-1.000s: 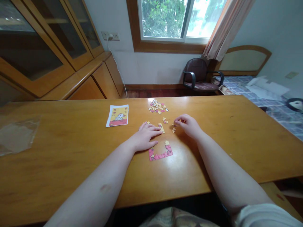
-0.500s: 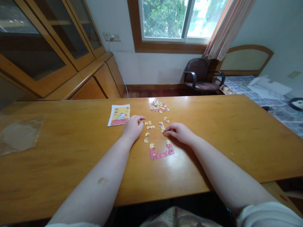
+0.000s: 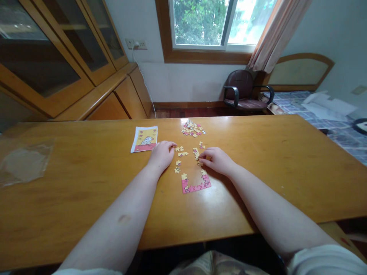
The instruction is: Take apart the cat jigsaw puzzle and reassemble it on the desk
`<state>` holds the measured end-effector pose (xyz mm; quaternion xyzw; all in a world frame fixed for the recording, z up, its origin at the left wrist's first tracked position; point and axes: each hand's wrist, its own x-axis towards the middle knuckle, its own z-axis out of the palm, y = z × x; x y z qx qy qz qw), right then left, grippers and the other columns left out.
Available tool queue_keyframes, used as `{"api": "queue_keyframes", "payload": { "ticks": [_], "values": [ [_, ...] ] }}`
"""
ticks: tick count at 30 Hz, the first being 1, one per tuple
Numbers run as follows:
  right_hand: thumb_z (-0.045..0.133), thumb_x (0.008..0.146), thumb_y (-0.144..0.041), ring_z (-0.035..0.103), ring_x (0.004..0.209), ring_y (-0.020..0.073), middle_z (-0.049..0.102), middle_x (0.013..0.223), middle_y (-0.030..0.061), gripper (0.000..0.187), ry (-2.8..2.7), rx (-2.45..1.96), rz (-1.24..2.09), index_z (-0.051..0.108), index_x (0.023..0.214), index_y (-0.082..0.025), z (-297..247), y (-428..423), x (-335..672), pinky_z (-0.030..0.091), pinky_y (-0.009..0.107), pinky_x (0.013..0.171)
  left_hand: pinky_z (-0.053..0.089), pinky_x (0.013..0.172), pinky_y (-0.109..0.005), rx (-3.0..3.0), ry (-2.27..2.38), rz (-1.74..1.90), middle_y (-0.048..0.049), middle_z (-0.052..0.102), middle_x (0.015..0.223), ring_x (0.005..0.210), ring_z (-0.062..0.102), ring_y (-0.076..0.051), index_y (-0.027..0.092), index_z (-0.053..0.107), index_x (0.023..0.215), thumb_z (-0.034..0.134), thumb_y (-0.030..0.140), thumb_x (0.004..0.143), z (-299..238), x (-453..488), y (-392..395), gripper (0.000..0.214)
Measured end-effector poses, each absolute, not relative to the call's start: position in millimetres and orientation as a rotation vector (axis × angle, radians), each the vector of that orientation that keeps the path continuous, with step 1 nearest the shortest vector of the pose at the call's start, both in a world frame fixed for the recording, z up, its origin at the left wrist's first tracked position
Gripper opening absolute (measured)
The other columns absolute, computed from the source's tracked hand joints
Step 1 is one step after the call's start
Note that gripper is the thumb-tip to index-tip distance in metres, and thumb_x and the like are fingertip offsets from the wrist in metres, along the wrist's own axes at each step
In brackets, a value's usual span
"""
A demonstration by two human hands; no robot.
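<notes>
My right hand (image 3: 216, 159) has thumb and forefinger closed on a small yellow puzzle piece (image 3: 200, 164). Its fingertips are close beside a joined yellow strip of puzzle pieces (image 3: 196, 152). Below lies a U-shaped, mostly pink section of joined pieces (image 3: 196, 188). On the left, my left hand (image 3: 162, 154) rests on the table with fingers loosely stretched, holding nothing; its fingertips come near a small joined yellow cluster (image 3: 179, 148). Another yellow strip (image 3: 182, 154) and a few loose pieces (image 3: 178, 163) lie between the hands. A printed duck picture (image 3: 144, 139) lies partly behind my left hand.
At the table's (image 3: 100, 183) far side is a heap of loose puzzle pieces (image 3: 192, 128). A clear plastic bag (image 3: 25, 162) lies at the left. Beyond the table stand a cabinet (image 3: 106, 103), an office chair (image 3: 240, 89) and a bed (image 3: 329, 110).
The right fingers and the pinched piece have shifted slightly toward me, below the yellow strip. My left hand stays where it was.
</notes>
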<state>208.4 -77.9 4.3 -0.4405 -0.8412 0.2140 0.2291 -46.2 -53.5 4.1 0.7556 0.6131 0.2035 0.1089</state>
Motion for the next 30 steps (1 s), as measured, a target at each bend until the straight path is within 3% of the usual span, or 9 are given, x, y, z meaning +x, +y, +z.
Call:
{"api": "queue_keyframes", "payload": {
  "ticks": [6,17,21,30],
  "values": [
    [0.071,0.081,-0.028,0.064,0.079,0.0166,0.070,0.084,0.0048,0.009,-2.415,-1.169,0.589,0.074,0.084,-0.020,9.2,-82.0,210.2,0.047,0.027,0.077,0.046,0.096,-0.042,2.211,1.830,0.544,-0.0074,0.070,0.109,0.105,0.060,-0.027,0.020,0.070,0.103,0.051,0.026,0.085,6.4,-46.3,-55.0,0.027],
    [0.064,0.084,-0.020,0.064,0.081,0.0165,0.070,0.087,0.0049,0.012,-2.426,-1.161,0.598,0.075,0.089,-0.020,8.3,-81.5,211.1,0.048,0.027,0.078,0.046,0.096,-0.044,2.203,1.851,0.495,-0.0087,0.069,0.110,0.105,0.060,-0.029,0.022,0.069,0.108,0.054,0.031,0.084,6.1,-45.9,-55.6,0.029],
    [0.059,0.083,-0.014,0.064,0.078,0.0169,0.071,0.087,0.0052,0.018,-2.314,-1.299,0.487,0.075,0.088,-0.020,8.6,-79.0,216.3,0.047,0.028,0.077,0.045,0.097,-0.044,2.212,1.851,0.469,-0.0085,0.068,0.111,0.106,0.059,-0.029,0.023,0.069,0.109,0.055,0.032,0.084,5.7,-45.7,-55.9,0.030],
    [0.056,0.086,-0.020,0.063,0.083,0.0191,0.071,0.088,0.0065,0.017,-2.045,-1.597,0.319,0.073,0.088,-0.020,4.7,-68.8,226.6,0.046,0.029,0.077,0.044,0.095,-0.043,2.234,1.863,0.425,-0.0077,0.068,0.107,0.103,0.059,-0.028,0.025,0.072,0.102,0.053,0.033,0.087,7.3,-44.0,-56.9,0.026]
  ]
}}
